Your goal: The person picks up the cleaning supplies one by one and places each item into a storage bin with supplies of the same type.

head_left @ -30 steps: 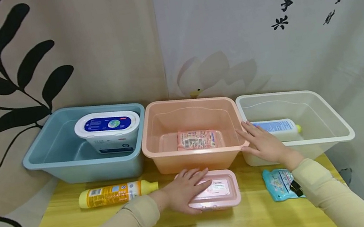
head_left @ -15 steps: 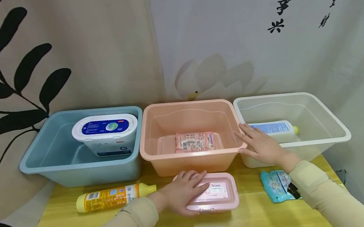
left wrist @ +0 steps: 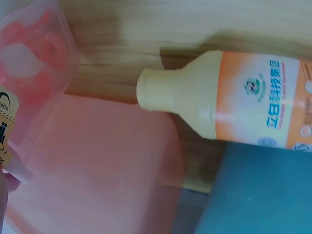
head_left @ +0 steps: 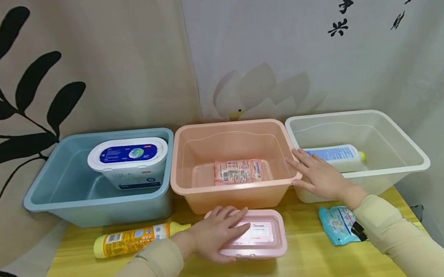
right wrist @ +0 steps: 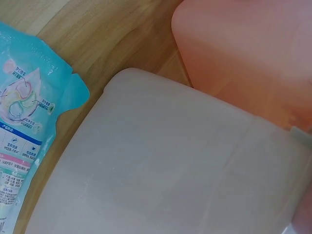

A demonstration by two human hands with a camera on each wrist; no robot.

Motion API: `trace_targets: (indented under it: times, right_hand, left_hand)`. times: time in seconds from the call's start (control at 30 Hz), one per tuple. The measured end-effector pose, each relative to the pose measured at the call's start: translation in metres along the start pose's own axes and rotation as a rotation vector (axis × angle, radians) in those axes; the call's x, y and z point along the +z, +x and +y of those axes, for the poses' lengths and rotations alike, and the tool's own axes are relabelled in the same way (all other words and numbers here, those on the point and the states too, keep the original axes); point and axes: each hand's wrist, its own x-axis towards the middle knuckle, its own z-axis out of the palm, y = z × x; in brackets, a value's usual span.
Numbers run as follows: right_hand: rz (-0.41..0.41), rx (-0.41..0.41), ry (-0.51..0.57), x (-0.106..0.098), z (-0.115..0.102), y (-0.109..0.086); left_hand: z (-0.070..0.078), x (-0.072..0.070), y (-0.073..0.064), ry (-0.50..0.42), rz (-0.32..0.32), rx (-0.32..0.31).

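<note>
My left hand (head_left: 218, 234) rests with spread fingers on the lid of a pink lidded plastic box (head_left: 260, 237). The palm covers the box's left part. In the left wrist view, the box (left wrist: 36, 58) is see-through, with red shapes inside. A yellow bottle (head_left: 133, 240) lies on its side just beyond my left wrist, its neck (left wrist: 161, 90) towards the box. My right hand (head_left: 323, 178) lies with extended fingers over the adjoining rims of the peach bin (head_left: 231, 195) and the white bin (head_left: 386, 173). Below my right wrist lies a teal pouch (head_left: 338, 227), partly hidden by the sleeve.
At the left stands a blue bin (head_left: 97, 211) holding a white tub (head_left: 134, 168) with a blue label. A pink packet (head_left: 238, 171) lies in the peach bin, and a white bottle (head_left: 340, 158) in the white one. All stand on a wooden table (head_left: 307, 276) before a curtain.
My left hand and the pink box under it have shifted slightly left. My right hand stays at the rims of the two bins.
</note>
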Motion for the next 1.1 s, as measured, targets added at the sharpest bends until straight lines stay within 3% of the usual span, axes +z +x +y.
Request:
trace_targets:
  times: [0.27,0.53,0.7,1.1]
  right_hand:
    - [-0.003,0.002,-0.012,0.002,0.002,0.000]
    - [0.004,-0.008,-0.002,0.003,0.003,0.000]
    - [0.001,-0.001,-0.005,0.001,0.003,0.000]
    - [-0.022,0.006,-0.002,0.000,0.001,0.000]
  left_hand:
    - [-0.001,-0.014,-0.011,-0.045,0.020,0.009]
    - [-0.002,-0.030,-0.027,-0.075,-0.005,0.014]
    - [-0.005,-0.043,-0.038,-0.069,0.030,0.028]
    - [-0.010,-0.061,-0.060,-0.087,-0.002,-0.022]
